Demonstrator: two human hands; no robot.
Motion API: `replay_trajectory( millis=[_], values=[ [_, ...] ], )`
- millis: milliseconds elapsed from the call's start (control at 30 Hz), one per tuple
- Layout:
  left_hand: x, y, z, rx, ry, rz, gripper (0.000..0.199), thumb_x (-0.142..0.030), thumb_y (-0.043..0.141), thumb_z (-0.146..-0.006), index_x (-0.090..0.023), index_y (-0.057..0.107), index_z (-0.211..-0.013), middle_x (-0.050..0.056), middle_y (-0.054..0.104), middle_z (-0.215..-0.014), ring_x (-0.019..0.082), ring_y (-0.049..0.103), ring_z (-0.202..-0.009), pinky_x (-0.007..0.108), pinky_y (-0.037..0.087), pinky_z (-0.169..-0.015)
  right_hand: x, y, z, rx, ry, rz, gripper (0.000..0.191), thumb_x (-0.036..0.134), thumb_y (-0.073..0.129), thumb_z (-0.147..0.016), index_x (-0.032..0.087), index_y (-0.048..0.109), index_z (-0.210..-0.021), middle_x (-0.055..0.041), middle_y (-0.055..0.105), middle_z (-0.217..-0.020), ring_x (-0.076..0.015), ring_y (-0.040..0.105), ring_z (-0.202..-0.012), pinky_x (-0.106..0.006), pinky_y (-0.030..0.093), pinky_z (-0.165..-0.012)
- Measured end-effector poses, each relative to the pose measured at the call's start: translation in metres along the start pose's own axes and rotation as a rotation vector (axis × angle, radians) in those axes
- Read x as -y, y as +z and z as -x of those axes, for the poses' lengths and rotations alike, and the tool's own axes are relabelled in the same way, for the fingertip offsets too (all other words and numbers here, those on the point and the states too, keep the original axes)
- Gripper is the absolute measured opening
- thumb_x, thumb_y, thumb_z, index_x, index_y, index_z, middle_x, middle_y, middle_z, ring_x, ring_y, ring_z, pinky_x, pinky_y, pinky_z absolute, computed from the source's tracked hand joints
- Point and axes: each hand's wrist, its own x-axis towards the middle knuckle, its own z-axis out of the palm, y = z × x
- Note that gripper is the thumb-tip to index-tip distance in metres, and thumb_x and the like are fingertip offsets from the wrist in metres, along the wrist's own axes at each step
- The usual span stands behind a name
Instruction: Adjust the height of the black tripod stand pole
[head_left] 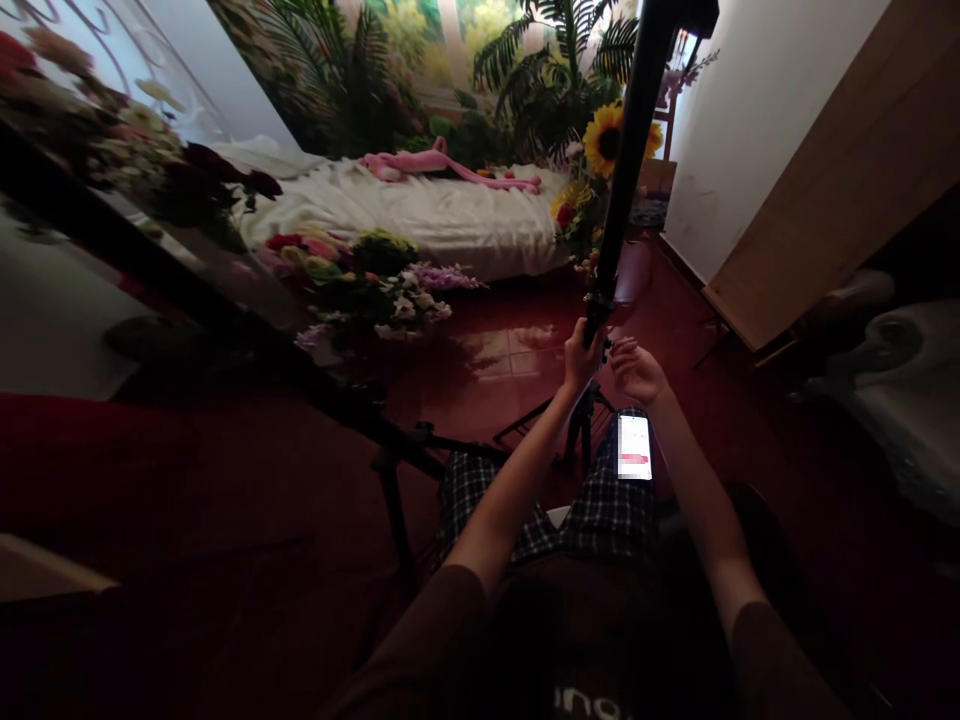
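Note:
My left hand (583, 357) is wrapped round the black pole of a tripod stand (622, 190), just below a collar on the pole. The pole leans up and to the right, and its legs spread on the floor in front of my knees. Beside the pole, my right hand (636, 368) is raised with loosely curled fingers near a small knob on the stand. Whether its fingertips touch the knob I cannot tell. A lit smartphone (634, 447) lies on my right thigh, over the checked trousers.
A second black stand (300, 370) slants across the left side. Beyond the red tiled floor (517, 365) is a low bed (480, 220) with a white cover and a pink plush toy (420, 162). Artificial flowers (375, 280) stand before it. A wooden board (817, 190) leans at right.

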Motion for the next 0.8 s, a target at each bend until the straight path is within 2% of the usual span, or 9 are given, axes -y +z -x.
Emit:
replay_trajectory(
  millis=[133, 300, 433, 600, 700, 800],
  values=[
    [0.001, 0.0, 0.0, -0.003, 0.007, -0.024, 0.037, -0.056, 0.055, -0.087, -0.02, 0.058, -0.085, -0.004, 0.054, -0.061, 0.008, 0.048, -0.052, 0.021, 0.036, -0.053, 0.006, 0.004, -0.009, -0.003, 0.067, -0.035, 0.038, 0.036, 0.034, -0.098, 0.02, 0.047, -0.066, 0.0031, 0.049, -0.056, -0.0095, 0.037, -0.051, -0.018, 0.033, -0.054],
    [-0.002, -0.001, 0.002, -0.001, 0.005, -0.052, 0.035, -0.054, 0.056, -0.088, -0.019, 0.06, -0.088, -0.004, 0.054, -0.061, 0.009, 0.049, -0.052, 0.021, 0.036, -0.053, 0.014, 0.002, -0.014, 0.035, 0.329, -0.138, 0.043, 0.04, 0.039, -0.098, 0.022, 0.037, -0.058, 0.0064, 0.038, -0.047, -0.0074, 0.029, -0.041, -0.017, 0.026, -0.042],
    [-0.004, -0.001, 0.003, -0.005, 0.019, -0.073, 0.034, -0.053, 0.055, -0.088, -0.019, 0.06, -0.088, -0.004, 0.054, -0.06, 0.009, 0.05, -0.052, 0.02, 0.036, -0.052, 0.012, -0.005, -0.015, 0.008, 0.417, -0.186, 0.043, 0.045, 0.048, -0.094, 0.02, 0.043, -0.059, 0.0065, 0.041, -0.046, -0.0058, 0.031, -0.038, -0.017, 0.025, -0.037],
    [0.001, 0.0, 0.002, -0.026, 0.041, -0.083, 0.037, -0.055, 0.056, -0.087, -0.019, 0.06, -0.088, -0.003, 0.056, -0.061, 0.009, 0.051, -0.053, 0.021, 0.037, -0.053, 0.006, -0.021, -0.021, 0.056, 0.307, -0.069, 0.028, 0.043, 0.062, -0.087, 0.018, 0.06, -0.075, 0.0052, 0.058, -0.058, -0.0048, 0.044, -0.044, -0.016, 0.036, -0.044],
    [0.004, 0.001, 0.001, -0.028, 0.056, -0.071, 0.037, -0.055, 0.056, -0.087, -0.019, 0.061, -0.089, -0.002, 0.058, -0.063, 0.01, 0.053, -0.054, 0.021, 0.039, -0.054, 0.003, -0.031, -0.025, 0.106, 0.168, 0.156, 0.034, 0.05, 0.069, -0.079, 0.017, 0.064, -0.082, 0.0016, 0.067, -0.07, -0.0064, 0.054, -0.053, -0.018, 0.044, -0.052],
    [0.006, 0.001, 0.0, -0.019, 0.057, -0.054, 0.035, -0.054, 0.056, -0.088, -0.019, 0.061, -0.091, -0.002, 0.059, -0.064, 0.01, 0.054, -0.054, 0.021, 0.04, -0.055, -0.001, -0.037, -0.026, 0.074, -0.028, 0.389, 0.039, 0.056, 0.071, -0.075, 0.018, 0.066, -0.085, -0.0002, 0.069, -0.074, -0.0097, 0.059, -0.057, -0.022, 0.049, -0.056]
  ],
)
